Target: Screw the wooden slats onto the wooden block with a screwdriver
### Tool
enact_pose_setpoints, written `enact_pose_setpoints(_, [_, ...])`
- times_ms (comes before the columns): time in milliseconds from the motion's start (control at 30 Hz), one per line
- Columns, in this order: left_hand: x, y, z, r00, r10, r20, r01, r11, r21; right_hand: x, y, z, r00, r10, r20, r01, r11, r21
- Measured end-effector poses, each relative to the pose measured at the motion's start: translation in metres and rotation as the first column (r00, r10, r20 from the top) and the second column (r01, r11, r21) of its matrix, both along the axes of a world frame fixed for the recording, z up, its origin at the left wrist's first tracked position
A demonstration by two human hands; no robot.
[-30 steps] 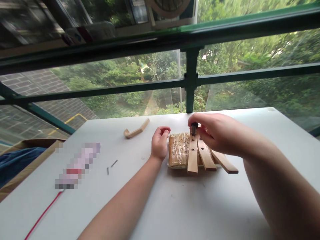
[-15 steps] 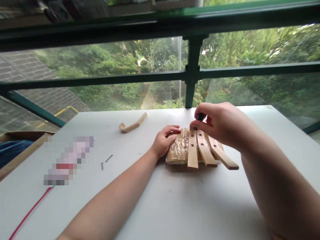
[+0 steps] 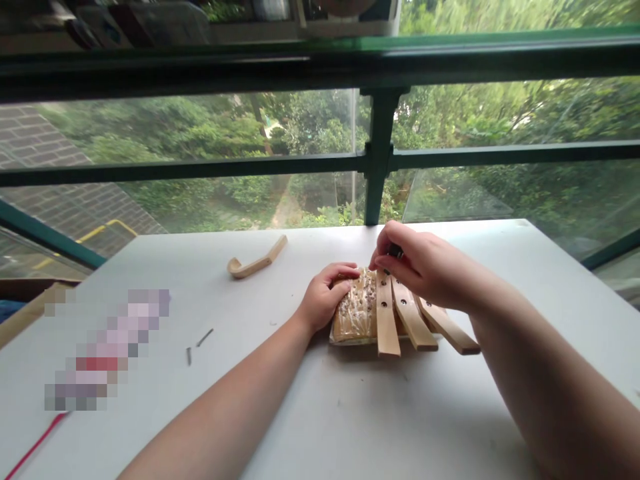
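Note:
A tan block wrapped in clear plastic (image 3: 354, 317) lies on the white table, its top dotted with small holes. My left hand (image 3: 325, 293) grips its left side, fingers over the far edge. Three flat, pale wooden pieces lie on the right part of the block: a left piece (image 3: 387, 323), a middle piece (image 3: 414, 321) and a right piece (image 3: 453, 330). They fan out past the near edge, and dark screw heads or holes show in them. Above the left piece's far end, my right hand (image 3: 413, 260) is closed round a small black-handled tool (image 3: 395, 251); its tip is hidden.
A hooked wooden piece (image 3: 257, 262) lies at the table's far left. Two small grey metal pieces, a slanted one (image 3: 205, 337) and a shorter one (image 3: 189, 356), lie nearer. A blurred-out object (image 3: 107, 353) with a red cord (image 3: 37, 443) is further left. Green-framed windows (image 3: 380, 157) stand behind.
The camera view has shifted a little, so the table sits lower in the picture. My right hand has turned slightly over the black-handled tool; my left hand keeps its hold.

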State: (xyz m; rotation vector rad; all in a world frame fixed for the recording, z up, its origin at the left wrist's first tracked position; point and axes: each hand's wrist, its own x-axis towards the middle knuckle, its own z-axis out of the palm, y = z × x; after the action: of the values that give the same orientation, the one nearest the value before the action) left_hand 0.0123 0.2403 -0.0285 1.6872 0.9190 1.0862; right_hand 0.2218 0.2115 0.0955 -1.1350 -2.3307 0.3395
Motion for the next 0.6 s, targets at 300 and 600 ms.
enact_pose_setpoints(300, [-0.001,0.001,0.001,1.000,0.010,-0.022,-0.010,1.000,-0.011,0.008,-0.006,0.006,0.999,0.046,0.009,-0.044,0.981,-0.187])
enact_pose_setpoints(600, [-0.001,0.003,-0.002,1.000,0.022,-0.020,-0.022,1.000,-0.012,0.012,-0.003,0.011,0.992,-0.082,0.092,0.093,0.989,-0.118])
